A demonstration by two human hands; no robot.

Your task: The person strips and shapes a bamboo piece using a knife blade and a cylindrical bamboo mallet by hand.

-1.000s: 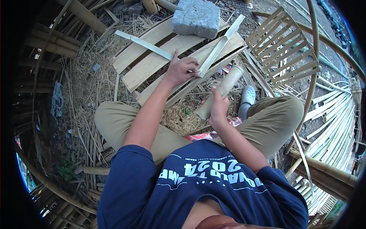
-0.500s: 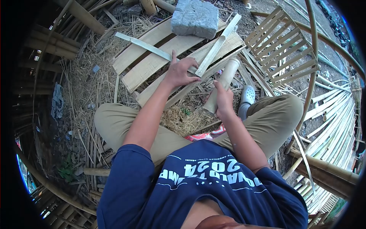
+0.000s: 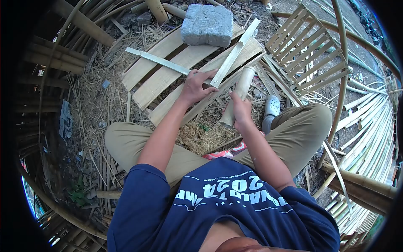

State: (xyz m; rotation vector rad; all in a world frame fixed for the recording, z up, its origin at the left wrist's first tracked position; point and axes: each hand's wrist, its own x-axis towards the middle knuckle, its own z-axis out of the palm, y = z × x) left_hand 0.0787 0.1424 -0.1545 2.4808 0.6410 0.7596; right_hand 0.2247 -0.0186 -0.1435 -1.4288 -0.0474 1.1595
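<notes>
Two narrow bamboo strips lie across a low platform of wide wooden slats (image 3: pixel 161 90), making a V towards me. My left hand (image 3: pixel 196 87) is at the point of the V, thumb and index finger around the near end of the right bamboo strip (image 3: pixel 233 56). The near end of the left bamboo strip (image 3: pixel 157 59) runs under or against the same hand; its contact there is partly hidden. My right hand (image 3: pixel 241 110) is wrapped round a short, thick bamboo tube (image 3: pixel 243 86), held tilted beside the platform's right edge.
A rough grey concrete block (image 3: pixel 207 26) sits on the platform's far side. To the right stands a slatted bamboo panel (image 3: pixel 308 50), with many long bamboo poles (image 3: pixel 369 122) beyond. Shavings (image 3: pixel 197 136) cover the ground between my crossed legs. Bamboo posts rise at left.
My left hand's raised index finger has come down and the hand has closed in on the strip's end. The bamboo tube and right hand have shifted slightly left in view.
</notes>
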